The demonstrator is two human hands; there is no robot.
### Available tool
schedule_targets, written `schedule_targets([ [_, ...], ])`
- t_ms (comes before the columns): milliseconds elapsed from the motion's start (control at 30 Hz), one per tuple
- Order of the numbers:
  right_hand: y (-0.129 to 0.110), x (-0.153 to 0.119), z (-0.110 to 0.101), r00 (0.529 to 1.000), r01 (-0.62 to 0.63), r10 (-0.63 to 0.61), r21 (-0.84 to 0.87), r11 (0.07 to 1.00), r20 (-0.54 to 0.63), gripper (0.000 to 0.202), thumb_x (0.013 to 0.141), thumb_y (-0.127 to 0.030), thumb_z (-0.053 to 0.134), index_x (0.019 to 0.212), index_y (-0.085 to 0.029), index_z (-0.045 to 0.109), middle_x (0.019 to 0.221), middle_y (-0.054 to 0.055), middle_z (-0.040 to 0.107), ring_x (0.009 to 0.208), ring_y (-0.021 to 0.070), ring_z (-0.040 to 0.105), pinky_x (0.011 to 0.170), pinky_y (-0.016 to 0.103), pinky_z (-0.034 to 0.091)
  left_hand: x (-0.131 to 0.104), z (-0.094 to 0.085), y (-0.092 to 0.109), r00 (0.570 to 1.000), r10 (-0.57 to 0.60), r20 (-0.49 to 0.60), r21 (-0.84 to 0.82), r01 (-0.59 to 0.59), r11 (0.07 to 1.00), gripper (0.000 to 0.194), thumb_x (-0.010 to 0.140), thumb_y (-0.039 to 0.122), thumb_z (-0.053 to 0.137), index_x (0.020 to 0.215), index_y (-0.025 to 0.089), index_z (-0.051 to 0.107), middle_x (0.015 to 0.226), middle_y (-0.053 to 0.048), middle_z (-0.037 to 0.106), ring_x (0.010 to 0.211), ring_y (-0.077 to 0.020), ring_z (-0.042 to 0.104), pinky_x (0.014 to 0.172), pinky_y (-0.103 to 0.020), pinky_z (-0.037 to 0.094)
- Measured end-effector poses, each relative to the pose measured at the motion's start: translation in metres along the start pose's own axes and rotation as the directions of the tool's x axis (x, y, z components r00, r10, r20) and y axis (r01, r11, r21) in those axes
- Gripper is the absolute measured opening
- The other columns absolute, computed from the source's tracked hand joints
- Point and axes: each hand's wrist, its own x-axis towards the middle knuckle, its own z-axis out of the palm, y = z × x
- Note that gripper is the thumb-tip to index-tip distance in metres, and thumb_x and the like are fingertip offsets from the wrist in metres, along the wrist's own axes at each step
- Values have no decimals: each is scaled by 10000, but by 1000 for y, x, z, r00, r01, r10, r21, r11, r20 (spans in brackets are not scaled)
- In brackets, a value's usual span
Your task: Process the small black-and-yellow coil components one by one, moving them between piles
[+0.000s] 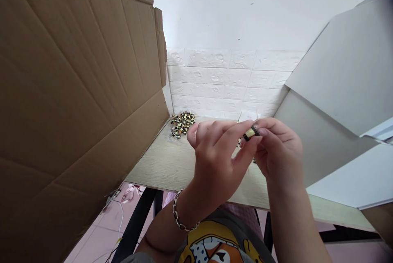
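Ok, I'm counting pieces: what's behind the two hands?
Bits of black-and-yellow pieces show between the left hand and right hand, with white wall beyond. The hands cover the rest; the count can't be seen.

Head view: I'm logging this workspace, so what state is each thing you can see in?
Left hand, fingertips closed in a pinching grip
Right hand, fingertips closed in a pinching grip
Small black-and-yellow part, pinched between both hands, tilted
Pile of similar parts, heaped loosely on the tabletop
Chain bracelet, around the left wrist
Cardboard, standing upright, creased
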Motion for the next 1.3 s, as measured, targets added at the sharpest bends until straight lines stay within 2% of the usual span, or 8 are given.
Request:
schedule_targets([
  [133,-1,0,2,999,-29,31,103,994,-26,53,711,-184,563,695,-217,601,654,-35,574,562,62,543,505,180,465,0,-1,1,1000,-10,5,9,10,1000,186,724,281,581,907,262,602,803,-4,614,767,-155,500,821,-347,293],
  [400,-1,0,1,1000,-11,13,65,998,-24,44,711,-196,551,687,-208,587,662,-24,561,545,69,532,487,192,466,-1,-1,2,1000,6,-2,55,-6,998,188,717,289,590,901,256,602,794,-2,620,770,-154,507,809,-345,300],
  [733,-6,-2,4,995,-97,101,269,958,-1,46,687,-192,593,670,-214,630,666,-24,568,543,61,539,469,162,443,2,-2,4,997,72,-38,132,-66,989,147,711,266,603,849,218,614,762,9,641,734,-124,537,749,-315,348],
  [867,-5,-1,3,998,-65,69,268,961,-6,28,672,-205,610,664,-218,634,672,-22,566,558,70,539,473,173,444,1,-2,5,997,70,-37,137,-64,988,145,709,268,606,844,218,617,747,11,636,728,-122,536,744,-316,351],
  [1100,-2,-1,0,997,56,-69,231,971,46,48,696,-207,596,701,-224,640,651,-18,548,573,71,518,521,185,455,1,-5,7,996,80,-47,128,-73,989,164,697,252,620,858,222,613,747,19,627,730,-117,533,755,-319,352],
  [1300,-4,-1,1,999,29,-37,235,972,31,37,699,-217,596,689,-222,632,662,-19,542,581,70,510,517,186,447,-1,-6,6,995,89,-44,144,-82,986,182,694,242,625,875,228,611,761,20,624,737,-117,525,754,-321,348],
])
